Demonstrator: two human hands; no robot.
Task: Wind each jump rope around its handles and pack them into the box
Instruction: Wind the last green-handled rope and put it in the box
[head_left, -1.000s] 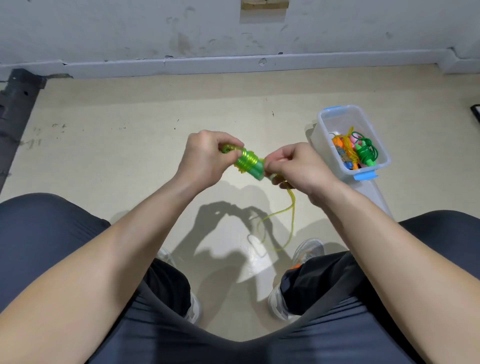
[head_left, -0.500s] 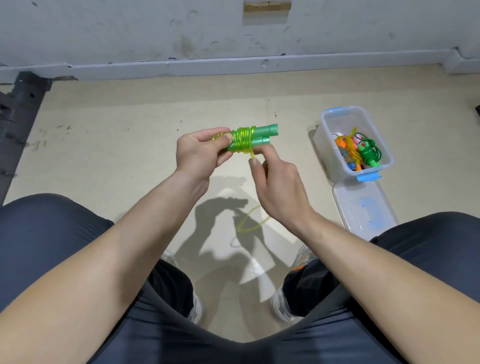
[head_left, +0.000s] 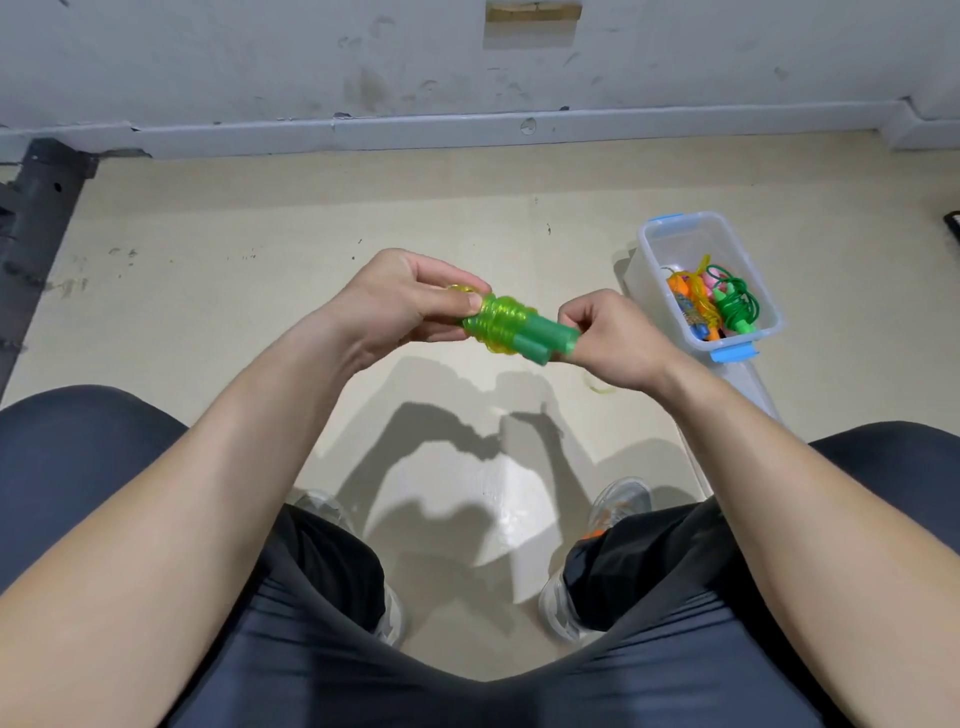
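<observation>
Holding the green jump rope (head_left: 521, 331) in both hands

I am watching from far away through the head camera, looking down. The left hand (head_left: 410, 301) has its fingers (head_left: 441, 332) curled around one end of the rope bundle, and its thumb lies on top of the wraps. The right hand (head_left: 610, 332) has its fingers (head_left: 574, 314) bent in tight and pinches the other end, where the two green handles (head_left: 545, 340) stick out side by side. So both hands are closed on the rope, and the bundle sits right between them, up in the air above the floor (head_left: 208, 312).

The yellow-green cord (head_left: 498, 322) goes round and round the handles in a fat ring, just beside the left thumb. A small loop of cord (head_left: 597, 385) peeks out below the right wrist. I cannot tell where it joins the rest.

The clear box (head_left: 691, 241) with blue clips stands open on the floor, near the right fingers and a bit past them. Inside it lie an orange rope (head_left: 688, 312), a dark green rope (head_left: 737, 306) and something pink (head_left: 709, 283), all close together. The lid (head_left: 748, 382) lies flat on the floor, touching the near end of the box, partly hidden by the right arm.

Two grey shoes (head_left: 621, 499) show below the hands, between the knees.
</observation>
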